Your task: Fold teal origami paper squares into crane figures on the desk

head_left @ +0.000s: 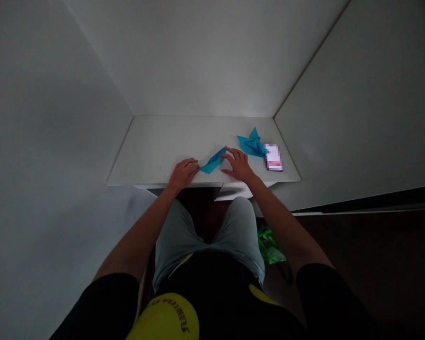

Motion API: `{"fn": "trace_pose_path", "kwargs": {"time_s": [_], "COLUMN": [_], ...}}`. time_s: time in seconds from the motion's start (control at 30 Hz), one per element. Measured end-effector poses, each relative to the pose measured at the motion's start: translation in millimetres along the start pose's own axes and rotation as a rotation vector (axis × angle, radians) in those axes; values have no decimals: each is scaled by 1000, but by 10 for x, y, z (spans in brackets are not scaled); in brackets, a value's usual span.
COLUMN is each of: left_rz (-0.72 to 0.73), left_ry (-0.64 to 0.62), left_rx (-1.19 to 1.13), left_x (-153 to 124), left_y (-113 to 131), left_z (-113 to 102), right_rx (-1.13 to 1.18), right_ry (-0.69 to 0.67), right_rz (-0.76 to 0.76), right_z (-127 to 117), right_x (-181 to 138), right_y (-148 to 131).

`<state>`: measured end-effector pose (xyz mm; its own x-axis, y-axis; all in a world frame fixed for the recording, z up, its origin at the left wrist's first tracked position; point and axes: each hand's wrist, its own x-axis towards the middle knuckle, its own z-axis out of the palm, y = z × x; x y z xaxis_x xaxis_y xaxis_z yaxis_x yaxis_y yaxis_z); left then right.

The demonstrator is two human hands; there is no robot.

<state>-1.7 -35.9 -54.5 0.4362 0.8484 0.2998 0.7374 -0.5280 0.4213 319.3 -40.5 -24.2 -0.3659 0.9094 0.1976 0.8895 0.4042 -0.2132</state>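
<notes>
A narrow strip-like piece of blue folded paper [213,162] lies slantwise near the front edge of the white table, between my two hands. The fingers of my left hand [184,174] are closed together at its lower left tip. At its upper right end, my right hand [238,164] has its fingers spread, with fingertips touching the paper and the thumb held apart below. Beyond my right hand sits a blue paper boat [251,143] with a pointed peak. Its right end reaches the phone [274,157], whose lit screen is blurred out.
The white table [156,146] is hemmed in by walls at the left and back and a pale panel [357,118] at the right. Beneath its front edge, a white drawer or shelf part [233,191] shows. On the dark floor at the right lies a green bag [271,245].
</notes>
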Motion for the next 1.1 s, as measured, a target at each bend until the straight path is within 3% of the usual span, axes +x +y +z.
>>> {"fn": "trace_pose_path", "kwargs": {"time_s": [0.23, 0.37, 0.67, 0.83, 0.93, 1.03, 1.1], "left_rz": [-20, -100, -126, -123, -122, -123, -124], "left_ry": [-45, -18, -26, -15, -20, -32, -37], "left_rx": [23, 51, 130, 155, 163, 159, 152], "left_x": [3, 2, -7, -14, -12, -7, -6], "left_y": [15, 40, 42, 43, 56, 77, 90], "left_z": [-27, -8, 72, 67, 54, 34, 20], "right_rx": [-56, -75, -125, -117, -69, -9, -23], "right_ry": [-26, -23, 35, 71, 169, 259, 231], "right_rz": [-64, -26, 288, 380, 465, 643, 811], "right_z": [-149, -222, -356, -362, -438, -558, -613], "right_x": [140, 41, -526, -603, -604, -602, -586], "right_y": [-142, -89, 359, 463, 597, 878, 1093]}}
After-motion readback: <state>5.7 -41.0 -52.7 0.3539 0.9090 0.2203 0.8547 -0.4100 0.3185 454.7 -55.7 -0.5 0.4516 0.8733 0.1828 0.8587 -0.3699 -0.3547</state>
